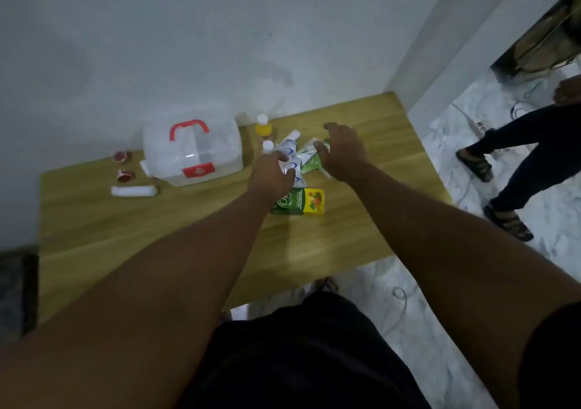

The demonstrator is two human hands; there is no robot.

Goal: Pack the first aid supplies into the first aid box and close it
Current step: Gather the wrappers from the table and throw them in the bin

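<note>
A white first aid box (192, 154) with a red handle and red latch stands shut at the back left of the wooden table (132, 220). To its right lies a heap of white and green packets (300, 157). My left hand (273, 176) rests on the white packets, fingers curled onto them. My right hand (344, 152) hovers over the green packets, fingers spread and touching them. A green and yellow carton (303, 201) lies just in front of the heap. A yellow bottle (263, 126) and a small white-capped bottle (268, 146) stand behind the heap.
Two small red-topped pots (121, 157) (125, 176) and a white roll (133, 191) lie left of the box. A wall runs behind the table. Another person's legs (509, 169) stand on the marble floor to the right.
</note>
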